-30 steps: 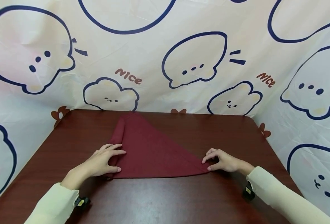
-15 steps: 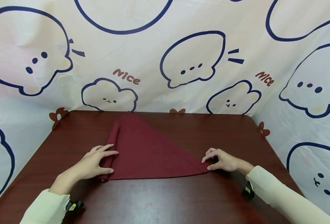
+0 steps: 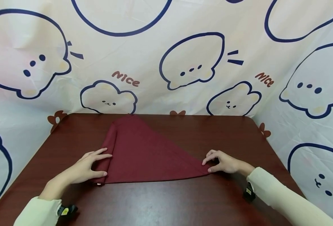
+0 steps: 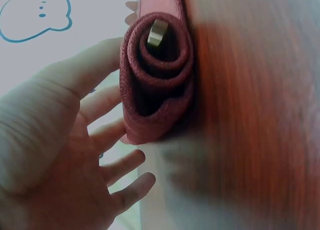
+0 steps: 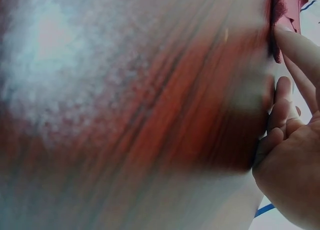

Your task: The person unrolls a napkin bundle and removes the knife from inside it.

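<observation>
I have the maroon cloth [image 3: 149, 153] lying on the dark, reddish-brown tabletop [image 3: 166, 204], its far end near the back edge and its near edge running almost straight across. Its left side is wound into a roll [image 3: 109, 142], while the rest lies flat and narrows to a corner at the right. My left wrist camera looks into the near end of that roll: coiled layers, with a small pale piece [image 4: 158, 33] inside.

My left hand [image 3: 85, 168] has its fingers spread and fairly straight against the roll, thumb at the near end; that grip is loose and wide, touching the cloth without closing round it. My right hand [image 3: 225, 162] is at the right corner, index finger and thumb bent down onto the cloth with their tips apart. I cannot tell whether that grip pinches any fabric between them.

Behind the tabletop I see a pale backdrop [image 3: 194, 17] with dark blue outlines.
</observation>
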Demonstrator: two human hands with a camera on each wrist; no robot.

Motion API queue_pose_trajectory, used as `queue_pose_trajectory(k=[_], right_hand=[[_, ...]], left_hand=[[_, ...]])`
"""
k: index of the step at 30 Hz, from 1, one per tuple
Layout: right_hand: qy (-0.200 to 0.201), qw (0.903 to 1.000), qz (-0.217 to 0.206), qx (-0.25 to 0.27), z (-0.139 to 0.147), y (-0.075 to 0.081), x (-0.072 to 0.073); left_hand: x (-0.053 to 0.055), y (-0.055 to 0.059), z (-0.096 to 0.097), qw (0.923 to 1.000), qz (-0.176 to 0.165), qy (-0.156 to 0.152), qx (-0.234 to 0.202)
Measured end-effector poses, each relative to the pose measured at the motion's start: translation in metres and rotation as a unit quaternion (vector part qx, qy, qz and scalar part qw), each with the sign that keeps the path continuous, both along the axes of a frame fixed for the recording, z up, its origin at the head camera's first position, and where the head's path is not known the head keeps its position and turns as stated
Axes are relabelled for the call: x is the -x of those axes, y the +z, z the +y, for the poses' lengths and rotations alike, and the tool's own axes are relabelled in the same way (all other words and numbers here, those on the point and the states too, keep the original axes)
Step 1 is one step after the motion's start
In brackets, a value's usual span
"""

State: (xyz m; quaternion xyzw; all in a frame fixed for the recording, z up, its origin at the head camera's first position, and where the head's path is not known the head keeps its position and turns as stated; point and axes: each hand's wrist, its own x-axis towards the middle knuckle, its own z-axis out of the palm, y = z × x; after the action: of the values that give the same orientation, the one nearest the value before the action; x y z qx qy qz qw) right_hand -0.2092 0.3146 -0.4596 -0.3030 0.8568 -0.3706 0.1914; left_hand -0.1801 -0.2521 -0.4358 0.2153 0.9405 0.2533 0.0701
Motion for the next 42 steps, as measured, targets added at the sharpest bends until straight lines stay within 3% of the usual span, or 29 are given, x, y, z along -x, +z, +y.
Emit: queue_pose_trajectory(k=[8, 17, 28, 35, 42], right_hand=[[-0.003, 1.0000, -0.003, -0.005, -0.002, 0.001, -0.002], [-0.005, 0.9999, -0.007, -0.013, -0.003, 0.000, -0.005], [-0.003, 0.9997, -0.012, -0.021, -0.004, 0.003, -0.004], [-0.004, 0.9996, -0.016, -0.023, -0.002, 0.003, -0.004], [-0.004, 0.9997, -0.012, -0.019, -0.003, 0.004, -0.002]], left_hand=[[0.002, -0.002, -0.012, 0.9995, -0.014, -0.012, -0.025], [0.002, -0.004, -0.012, 0.9990, -0.015, -0.020, -0.037], [-0.001, 0.003, 0.009, 0.9997, 0.019, 0.011, -0.011], [-0.002, 0.005, 0.026, 0.9995, 0.030, 0.005, 0.011], [-0.004, 0.003, 0.025, 0.9991, 0.032, 0.002, 0.026]])
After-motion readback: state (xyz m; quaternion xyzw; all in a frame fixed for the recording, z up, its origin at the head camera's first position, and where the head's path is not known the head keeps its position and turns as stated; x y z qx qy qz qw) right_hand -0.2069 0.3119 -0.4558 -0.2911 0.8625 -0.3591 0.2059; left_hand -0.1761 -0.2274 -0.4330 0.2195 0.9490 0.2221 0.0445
